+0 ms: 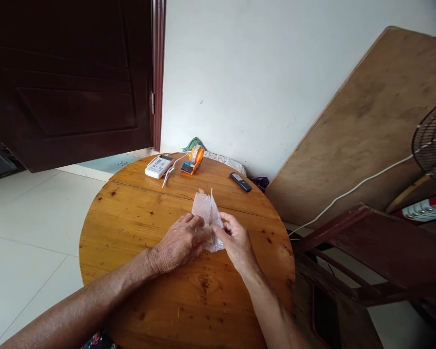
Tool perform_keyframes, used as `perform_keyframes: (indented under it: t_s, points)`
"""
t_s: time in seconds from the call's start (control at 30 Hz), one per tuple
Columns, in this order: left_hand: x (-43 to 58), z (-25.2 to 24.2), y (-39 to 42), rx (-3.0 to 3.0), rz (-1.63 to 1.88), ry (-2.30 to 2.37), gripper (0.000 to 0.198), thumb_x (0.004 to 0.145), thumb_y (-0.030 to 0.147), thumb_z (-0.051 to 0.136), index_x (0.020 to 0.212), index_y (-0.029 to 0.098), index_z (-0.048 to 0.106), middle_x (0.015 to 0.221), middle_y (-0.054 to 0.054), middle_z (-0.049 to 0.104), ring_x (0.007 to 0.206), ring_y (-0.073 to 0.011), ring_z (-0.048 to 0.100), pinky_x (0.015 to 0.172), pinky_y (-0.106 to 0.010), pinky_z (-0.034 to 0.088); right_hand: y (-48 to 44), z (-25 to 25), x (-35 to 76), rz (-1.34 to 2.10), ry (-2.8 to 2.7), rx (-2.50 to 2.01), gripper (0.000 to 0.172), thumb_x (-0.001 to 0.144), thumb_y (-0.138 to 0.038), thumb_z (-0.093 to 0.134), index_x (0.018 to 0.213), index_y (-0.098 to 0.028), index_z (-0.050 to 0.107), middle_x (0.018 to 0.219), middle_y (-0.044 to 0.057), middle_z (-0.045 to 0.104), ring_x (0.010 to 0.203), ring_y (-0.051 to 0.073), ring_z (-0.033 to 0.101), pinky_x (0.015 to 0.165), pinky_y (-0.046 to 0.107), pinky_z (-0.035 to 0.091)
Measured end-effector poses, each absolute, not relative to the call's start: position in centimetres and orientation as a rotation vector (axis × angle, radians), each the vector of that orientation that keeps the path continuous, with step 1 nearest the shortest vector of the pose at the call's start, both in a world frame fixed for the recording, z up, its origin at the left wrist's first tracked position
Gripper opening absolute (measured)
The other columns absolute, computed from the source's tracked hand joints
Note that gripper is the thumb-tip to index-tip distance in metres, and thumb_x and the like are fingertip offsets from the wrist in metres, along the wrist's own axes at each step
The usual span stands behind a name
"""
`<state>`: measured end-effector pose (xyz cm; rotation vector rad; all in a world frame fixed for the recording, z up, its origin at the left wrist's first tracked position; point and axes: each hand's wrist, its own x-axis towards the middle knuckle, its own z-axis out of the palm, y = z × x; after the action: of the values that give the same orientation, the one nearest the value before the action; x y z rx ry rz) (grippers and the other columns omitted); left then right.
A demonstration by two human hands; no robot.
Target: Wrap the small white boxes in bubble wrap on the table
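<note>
Both hands meet over the middle of a round wooden table (138,232). My left hand (181,242) and my right hand (236,240) have their fingers closed on a small piece of clear bubble wrap (207,211). The wrap stands up between the hands, its upper end free and pointing away from me. Whatever lies inside the wrap is hidden by the fingers.
At the table's far edge lie a white device (159,166) with a cord, an orange tape dispenser (193,161) and a dark remote (240,182). A dark wooden chair (366,252) stands at the right, a board (366,121) leans on the wall, and a fan (434,140) shows at the right edge.
</note>
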<state>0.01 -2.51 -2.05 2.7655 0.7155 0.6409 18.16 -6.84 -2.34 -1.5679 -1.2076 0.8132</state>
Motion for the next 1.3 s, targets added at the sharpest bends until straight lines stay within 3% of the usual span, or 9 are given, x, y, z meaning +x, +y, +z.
perform_keyframes:
  t_s: [0.13, 0.27, 0.43, 0.6, 0.77, 0.87, 1.07, 1.2, 1.3]
  points:
    - [0.0, -2.3, -2.5, 2.725, 0.646, 0.692, 0.03, 0.088, 0.018, 0.057, 0.117, 0.024, 0.063, 0.112, -0.009, 0.059, 0.097, -0.0251, 0.05, 0.085, -0.039, 0.046, -6.8, -2.0, 17.2, 0.921, -1.103, -1.482, 0.053, 0.072, -0.042, 0.067, 0.117, -0.014, 0.06, 0.068, -0.002, 0.061, 0.058, 0.014, 0.053, 0.053, 0.026, 0.043]
    - [0.2, -2.7, -2.5, 2.561, 0.738, 0.74, 0.028, 0.087, 0.015, 0.057, 0.114, 0.021, 0.058, 0.111, -0.008, 0.061, 0.1, -0.0234, 0.052, 0.09, -0.039, 0.046, -6.5, -1.8, 17.0, 0.909, -1.084, -1.532, 0.055, 0.073, -0.044, 0.067, 0.118, -0.014, 0.064, 0.072, 0.001, 0.066, 0.053, 0.014, 0.053, 0.045, 0.025, 0.04]
    - [0.7, -2.9, -2.4, 2.473, 0.755, 0.75, 0.021, 0.085, 0.018, 0.061, 0.105, 0.02, 0.056, 0.107, -0.007, 0.064, 0.098, -0.0232, 0.055, 0.09, -0.038, 0.047, -6.5, -1.5, 17.3, 0.804, -1.186, -1.608, 0.051, 0.073, -0.042, 0.066, 0.115, -0.012, 0.067, 0.08, 0.006, 0.071, 0.068, 0.019, 0.063, 0.056, 0.027, 0.049]
    - [1.0, -3.1, -2.3, 2.399, 0.839, 0.718, 0.029, 0.08, 0.014, 0.065, 0.107, 0.019, 0.055, 0.107, -0.006, 0.065, 0.1, -0.0231, 0.056, 0.091, -0.037, 0.047, -7.7, -0.5, 17.6, 0.806, -1.32, -1.649, 0.049, 0.084, -0.038, 0.054, 0.123, -0.011, 0.064, 0.065, 0.002, 0.066, 0.057, 0.016, 0.059, 0.055, 0.028, 0.049]
    - [0.7, -3.0, -2.4, 2.249, 0.888, 0.678, 0.032, 0.078, 0.014, 0.066, 0.108, 0.019, 0.056, 0.105, -0.006, 0.065, 0.098, -0.0219, 0.058, 0.089, -0.035, 0.048, -8.8, 0.0, 17.6, 0.796, -1.592, -1.602, 0.056, 0.078, -0.021, 0.053, 0.134, -0.016, 0.055, 0.106, 0.008, 0.071, 0.074, 0.016, 0.065, 0.069, 0.029, 0.055]
    - [0.6, -2.8, -2.5, 2.132, 0.926, 0.697, 0.028, 0.079, 0.015, 0.064, 0.106, 0.019, 0.057, 0.103, -0.006, 0.064, 0.097, -0.0211, 0.058, 0.087, -0.034, 0.049, -9.0, -0.3, 16.9, 0.536, -1.796, -1.693, 0.06, 0.078, -0.014, 0.054, 0.137, -0.018, 0.052, 0.112, 0.01, 0.07, 0.078, 0.017, 0.066, 0.076, 0.033, 0.055]
    - [1.2, -3.0, -3.0, 2.083, 0.959, 0.849, 0.008, 0.083, 0.022, 0.061, 0.089, 0.018, 0.062, 0.096, -0.005, 0.057, 0.089, -0.0187, 0.058, 0.08, -0.032, 0.048, -9.4, -0.4, 15.4, 0.183, -2.023, -1.79, 0.066, 0.076, -0.003, 0.047, 0.141, -0.012, 0.047, 0.125, 0.019, 0.065, 0.113, 0.028, 0.063, 0.093, 0.04, 0.052]
    - [2.0, -3.6, -3.1, 2.072, 0.959, 0.871, 0.006, 0.082, 0.023, 0.064, 0.082, 0.018, 0.061, 0.089, -0.002, 0.055, 0.078, -0.0153, 0.055, 0.07, -0.028, 0.046, -9.6, 0.2, 16.5, 0.344, -2.036, -1.725, 0.073, 0.074, -0.006, 0.05, 0.146, -0.016, 0.041, 0.121, 0.015, 0.067, 0.102, 0.024, 0.067, 0.092, 0.039, 0.053]
    - [2.4, -3.9, -3.1, 2.057, 0.979, 0.89, 0.005, 0.08, 0.019, 0.064, 0.079, 0.017, 0.059, 0.086, -0.002, 0.054, 0.078, -0.015, 0.055, 0.07, -0.027, 0.045, -9.1, 0.4, 18.0, 0.612, -1.899, -1.581, 0.066, 0.079, -0.011, 0.046, 0.144, -0.018, 0.041, 0.111, 0.009, 0.071, 0.076, 0.015, 0.067, 0.076, 0.031, 0.056]
